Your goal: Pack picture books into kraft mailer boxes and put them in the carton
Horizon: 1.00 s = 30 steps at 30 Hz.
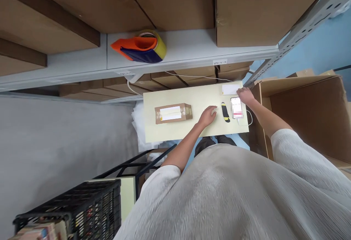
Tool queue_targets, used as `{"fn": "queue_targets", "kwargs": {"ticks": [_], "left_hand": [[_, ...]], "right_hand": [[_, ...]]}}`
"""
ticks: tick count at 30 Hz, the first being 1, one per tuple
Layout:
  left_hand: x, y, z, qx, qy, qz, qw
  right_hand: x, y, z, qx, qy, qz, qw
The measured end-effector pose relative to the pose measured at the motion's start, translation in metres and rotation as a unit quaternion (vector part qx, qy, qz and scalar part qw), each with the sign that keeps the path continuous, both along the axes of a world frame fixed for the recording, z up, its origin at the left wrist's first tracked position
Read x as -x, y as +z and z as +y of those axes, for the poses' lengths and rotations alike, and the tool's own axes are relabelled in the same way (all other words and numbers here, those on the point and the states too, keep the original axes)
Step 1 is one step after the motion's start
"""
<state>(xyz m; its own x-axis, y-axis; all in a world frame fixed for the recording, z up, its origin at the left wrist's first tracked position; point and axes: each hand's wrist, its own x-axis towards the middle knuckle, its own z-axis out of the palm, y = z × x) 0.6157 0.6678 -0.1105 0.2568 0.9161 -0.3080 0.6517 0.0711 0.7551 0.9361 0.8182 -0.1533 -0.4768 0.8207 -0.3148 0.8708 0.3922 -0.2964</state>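
Observation:
On a small pale table my left hand rests flat with its fingers loosely open, just left of a black-and-yellow utility knife. My right hand reaches to the top edge of a phone lying face up with a white cable, and it touches the table next to a white label. Its fingers are curled; whether they hold anything is unclear. A taped brown parcel with white labels lies on the table's left half, apart from both hands.
An orange and blue tape dispenser sits on a grey shelf among large cardboard boxes. An open carton stands to the right. A black crate and black metal frame are at lower left.

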Motion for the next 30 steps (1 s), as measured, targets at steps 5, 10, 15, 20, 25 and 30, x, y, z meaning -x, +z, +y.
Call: {"fn": "queue_targets", "kwargs": {"ticks": [5,10,15,20,25,30], "left_hand": [[-0.003,0.000,0.001,0.007,-0.001,-0.001,1.000],[-0.006,0.004,0.007,0.012,0.000,-0.011,1.000],[-0.011,0.006,0.012,0.011,0.004,-0.014,1.000],[-0.017,0.006,0.024,-0.004,0.010,-0.028,1.000],[-0.038,0.009,0.056,-0.001,0.056,-0.080,0.995],[-0.068,0.011,0.099,-0.002,0.145,-0.167,0.975]], "right_hand": [[0.003,0.002,0.003,-0.010,0.011,-0.010,1.000],[0.003,0.006,0.012,0.011,0.014,-0.012,1.000],[0.004,0.009,0.015,0.013,0.015,-0.018,1.000],[0.008,0.021,0.011,-0.019,-0.003,-0.006,1.000],[0.022,0.043,0.006,-0.058,-0.033,0.081,0.994],[0.048,0.056,-0.003,-0.091,-0.089,0.199,0.972]]}}
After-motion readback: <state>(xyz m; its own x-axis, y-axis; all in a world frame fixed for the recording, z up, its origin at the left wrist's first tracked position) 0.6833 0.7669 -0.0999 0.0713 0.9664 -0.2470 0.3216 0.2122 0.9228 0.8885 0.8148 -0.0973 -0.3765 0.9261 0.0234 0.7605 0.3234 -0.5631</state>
